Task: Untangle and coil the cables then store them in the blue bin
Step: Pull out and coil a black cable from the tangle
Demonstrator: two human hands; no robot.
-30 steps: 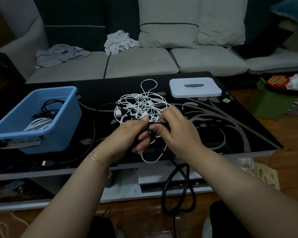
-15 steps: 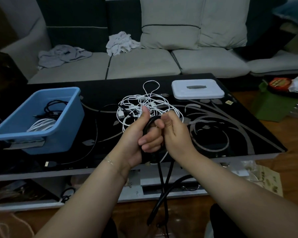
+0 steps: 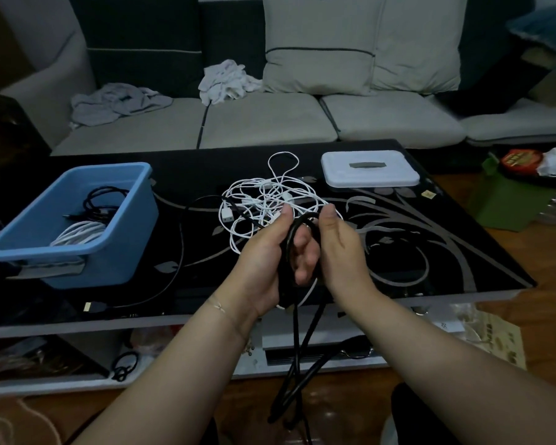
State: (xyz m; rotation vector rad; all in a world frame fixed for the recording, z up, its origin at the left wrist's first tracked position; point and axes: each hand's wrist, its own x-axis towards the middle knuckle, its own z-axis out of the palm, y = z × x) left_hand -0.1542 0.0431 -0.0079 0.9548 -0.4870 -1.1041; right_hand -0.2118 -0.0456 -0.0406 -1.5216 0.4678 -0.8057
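Counter (image 3: pixel 430 252) shiny black glass, pale leaf pattern. Blue bin (image 3: pixel 122 252) smooth plastic. Black cable (image 3: pixel 297 345) in my fingers smooth, a bit shiny. White cables (image 3: pixel 270 200) thin, smooth. White lid (image 3: pixel 369 168) plastic. Sofa (image 3: pixel 264 123) soft matt cloth. Floor (image 3: pixel 552 252) wood.

Bin (image 3: pixel 116 252) left of cable tangle (image 3: pixel 270 200)

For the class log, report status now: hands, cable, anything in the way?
Left hand grips black cable loops; right hand pinches the top loop. Cable tail hangs below table edge. White cable tangle uncoiled on table; blue bin at left, unobstructed.
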